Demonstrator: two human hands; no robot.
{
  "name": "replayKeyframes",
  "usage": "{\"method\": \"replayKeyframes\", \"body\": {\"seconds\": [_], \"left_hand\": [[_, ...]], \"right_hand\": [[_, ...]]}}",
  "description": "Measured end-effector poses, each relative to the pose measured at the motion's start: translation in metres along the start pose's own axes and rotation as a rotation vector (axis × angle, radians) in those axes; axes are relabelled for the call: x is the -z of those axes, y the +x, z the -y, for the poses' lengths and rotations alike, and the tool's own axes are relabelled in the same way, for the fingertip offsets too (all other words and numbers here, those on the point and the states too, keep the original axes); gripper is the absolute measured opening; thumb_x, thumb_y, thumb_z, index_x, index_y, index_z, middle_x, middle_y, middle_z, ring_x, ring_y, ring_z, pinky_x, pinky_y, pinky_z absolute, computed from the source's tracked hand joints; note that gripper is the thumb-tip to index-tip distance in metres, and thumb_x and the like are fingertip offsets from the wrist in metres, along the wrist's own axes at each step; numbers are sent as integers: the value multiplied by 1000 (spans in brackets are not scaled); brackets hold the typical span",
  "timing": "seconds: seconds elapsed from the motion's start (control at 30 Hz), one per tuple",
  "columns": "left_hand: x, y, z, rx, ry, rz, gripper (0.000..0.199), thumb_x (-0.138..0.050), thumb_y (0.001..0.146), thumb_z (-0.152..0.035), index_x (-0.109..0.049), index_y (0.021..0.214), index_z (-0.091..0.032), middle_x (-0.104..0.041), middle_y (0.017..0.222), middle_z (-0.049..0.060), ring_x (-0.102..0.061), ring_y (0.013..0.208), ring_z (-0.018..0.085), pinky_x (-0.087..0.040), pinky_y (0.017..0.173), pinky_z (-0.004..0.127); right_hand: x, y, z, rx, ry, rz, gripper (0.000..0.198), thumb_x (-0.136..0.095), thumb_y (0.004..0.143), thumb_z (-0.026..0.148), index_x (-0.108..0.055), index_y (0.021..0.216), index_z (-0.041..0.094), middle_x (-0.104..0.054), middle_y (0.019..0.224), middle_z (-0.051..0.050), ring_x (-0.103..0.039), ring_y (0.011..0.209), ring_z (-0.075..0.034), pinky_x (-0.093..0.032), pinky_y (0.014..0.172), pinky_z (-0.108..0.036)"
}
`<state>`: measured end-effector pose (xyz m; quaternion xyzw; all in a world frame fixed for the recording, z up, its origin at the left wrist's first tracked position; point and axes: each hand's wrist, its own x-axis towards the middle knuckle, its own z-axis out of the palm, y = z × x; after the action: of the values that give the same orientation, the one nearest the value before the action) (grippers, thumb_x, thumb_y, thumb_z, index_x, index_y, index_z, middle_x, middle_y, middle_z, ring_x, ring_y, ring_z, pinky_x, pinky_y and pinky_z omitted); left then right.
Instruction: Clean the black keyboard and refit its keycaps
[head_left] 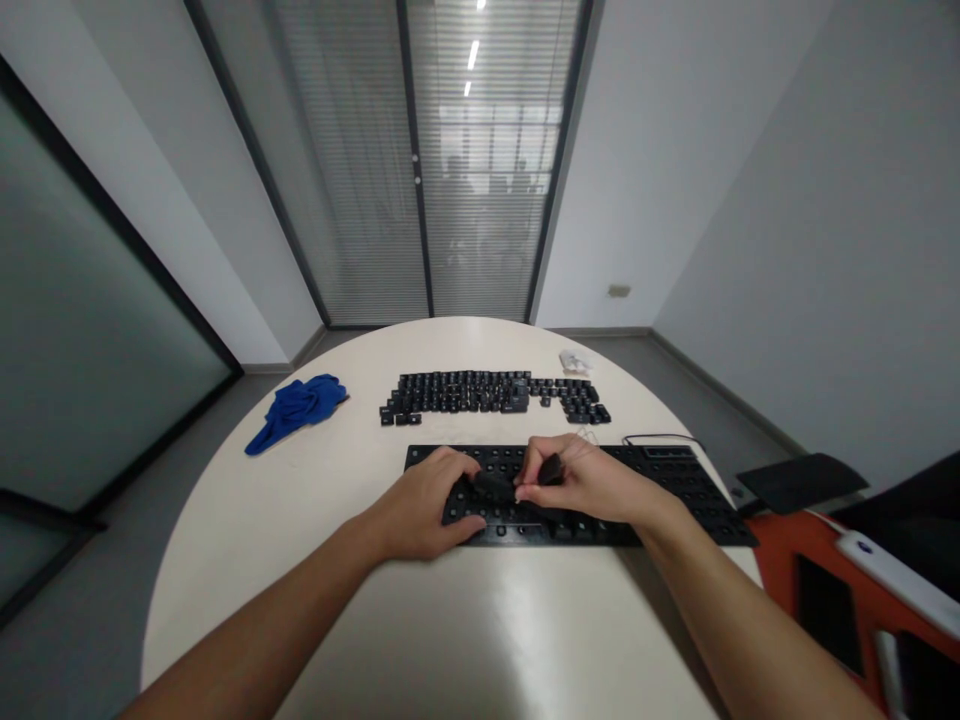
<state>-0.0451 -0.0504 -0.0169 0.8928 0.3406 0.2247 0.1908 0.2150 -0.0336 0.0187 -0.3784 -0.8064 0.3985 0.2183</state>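
Note:
A black keyboard (pixel 667 490) with most of its keycaps off lies across the table in front of me. My left hand (pixel 431 505) rests on its left part, thumb and fingers spread apart. Over the middle of the keyboard, my right hand (pixel 574 478) is closed around a dark brush-like tool (pixel 552 470). A dark, blurred part (pixel 491 487) reaches left from my right fingers towards my left hand; it looks like the tool's bristle end. Behind the keyboard, loose black keycaps (pixel 461 392) are laid out in rows, with a smaller group (pixel 581 400) to their right.
A crumpled blue cloth (pixel 301 405) lies at the left of the round white table (pixel 330 640). Small whitish, clear-looking items (pixel 574 361) sit at the back right. A cable (pixel 664 437) runs behind the keyboard. At the right, a power strip (pixel 900 580) and a phone (pixel 829 610) rest on an orange surface.

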Motion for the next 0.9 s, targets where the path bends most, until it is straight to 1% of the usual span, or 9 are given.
{"method": "replayKeyframes", "body": {"seconds": [0.1,0.17,0.23,0.3,0.53,0.67,0.73,0.83,0.9], "left_hand": [[-1,-1,3,24,-53,-36,41,-65,85,-33,-52,123,-21,-62,116,10,-57,108,27,-49,93,43],[-2,0,6,27,-91,-54,36,-61,90,-33,-53,123,-21,-63,117,10,-58,110,25,-48,95,42],[-4,0,9,33,-123,-77,26,-55,95,-33,-57,117,-21,-65,115,9,-59,109,23,-48,96,41],[-5,1,12,39,-146,-98,20,-52,97,-33,-61,110,-21,-67,111,8,-61,107,22,-49,95,40],[-6,1,12,97,-181,-137,18,-52,96,-31,-61,107,-20,-69,105,7,-64,99,21,-50,91,38],[-6,1,12,123,-189,-147,17,-53,96,-31,-62,105,-20,-70,103,6,-65,97,22,-50,89,38],[-5,1,12,143,-195,-158,16,-54,95,-32,-62,103,-20,-70,101,5,-65,95,21,-50,87,37],[-4,2,11,168,-190,-187,15,-56,94,-32,-62,101,-20,-71,98,5,-66,92,22,-51,85,37],[-4,2,11,176,-172,-207,15,-57,93,-32,-62,100,-20,-71,97,5,-67,91,22,-52,84,37]], "right_hand": [[-3,1,2,7,-30,1,26,-73,83,41,-62,80,16,-69,75,-2,-63,67,-13,-47,60,-22],[-6,3,2,11,-46,6,25,-72,84,40,-62,82,17,-69,76,-1,-63,66,-13,-47,60,-22],[-9,5,1,25,-58,1,25,-71,84,40,-63,85,17,-70,79,-2,-64,68,-13,-47,61,-22],[-11,6,-1,36,-72,-12,25,-72,84,40,-63,86,17,-71,81,-3,-64,71,-14,-48,63,-23],[-14,7,-3,82,-72,-54,19,-67,88,35,-59,84,18,-71,84,-3,-66,76,-15,-50,72,-27],[-16,8,-3,84,-62,-63,17,-66,90,34,-58,86,18,-71,85,-3,-66,78,-15,-51,75,-28],[-16,8,-3,114,-42,-77,17,-65,90,34,-58,87,19,-71,88,-4,-66,81,-16,-51,78,-29],[-16,8,-4,170,-29,-107,14,-59,94,32,-58,90,19,-69,95,-5,-65,88,-16,-49,84,-30],[-15,8,-5,163,-69,-131,13,-53,97,29,-59,92,18,-68,95,-5,-63,88,-16,-48,84,-31]]}}
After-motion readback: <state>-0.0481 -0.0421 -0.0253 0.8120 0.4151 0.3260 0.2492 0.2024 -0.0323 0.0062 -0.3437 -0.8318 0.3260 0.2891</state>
